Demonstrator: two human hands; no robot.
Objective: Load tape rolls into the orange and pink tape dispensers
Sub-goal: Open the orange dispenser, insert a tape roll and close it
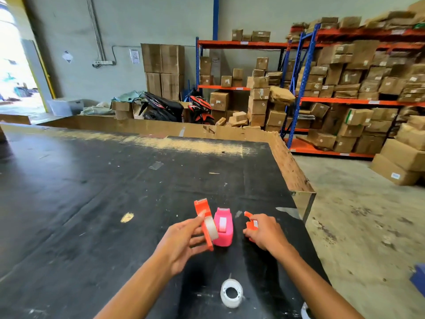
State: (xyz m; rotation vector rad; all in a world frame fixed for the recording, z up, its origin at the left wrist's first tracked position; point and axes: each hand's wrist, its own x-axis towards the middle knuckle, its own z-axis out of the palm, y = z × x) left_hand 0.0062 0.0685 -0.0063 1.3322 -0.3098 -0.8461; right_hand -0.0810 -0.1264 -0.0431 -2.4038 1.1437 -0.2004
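Observation:
The orange dispenser is apart in two halves. My left hand (184, 240) holds one orange half (204, 217) upright on the black table (92, 192), with a clear tape roll (211, 227) seated against its inner side. My right hand (262, 233) grips the other orange half (250, 223), a little to the right. Between both hands stands the pink dispenser (223, 229), closed, with tape showing in its top slot. A second clear tape roll (231, 293) lies flat on the table close to me, between my forearms.
The table's right edge (296, 180) runs close beside my right hand, with concrete floor beyond. Cardboard sheets line the table's far side. Shelving stacked with boxes and parked motorbikes stand farther back. A white object (304, 313) peeks in at the bottom edge.

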